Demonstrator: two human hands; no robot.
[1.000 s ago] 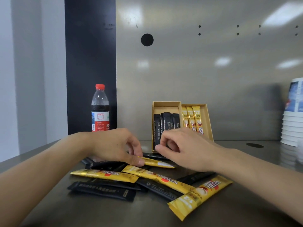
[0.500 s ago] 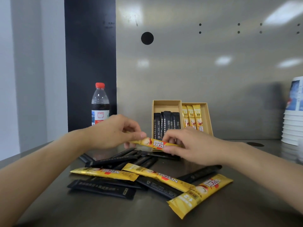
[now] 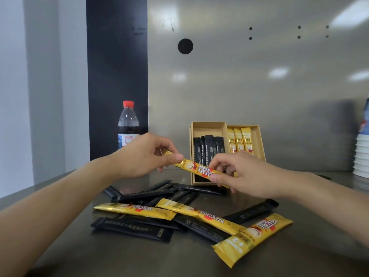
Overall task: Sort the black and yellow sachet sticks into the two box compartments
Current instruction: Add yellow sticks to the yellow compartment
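Observation:
A yellow sachet stick [image 3: 196, 168] hangs above the table, pinched at its left end by my left hand [image 3: 143, 154] and at its right end by my right hand [image 3: 245, 172]. Behind it leans a cardboard box [image 3: 207, 125] with two compartments: black sticks [image 3: 208, 146] stand in the left one, yellow sticks [image 3: 238, 139] in the right one. On the metal table below lie three loose yellow sticks [image 3: 252, 237] mixed with several black sticks [image 3: 131, 228]. My right hand hides the lower part of the box.
A cola bottle [image 3: 128, 124] with a red cap stands at the back left beside a black panel. A stack of white paper cups [image 3: 362, 154] sits at the right edge. A metal wall closes the back.
My left hand lifted a yellow stick off the pile, and my right hand took its other end. Both hands have risen with it toward the box.

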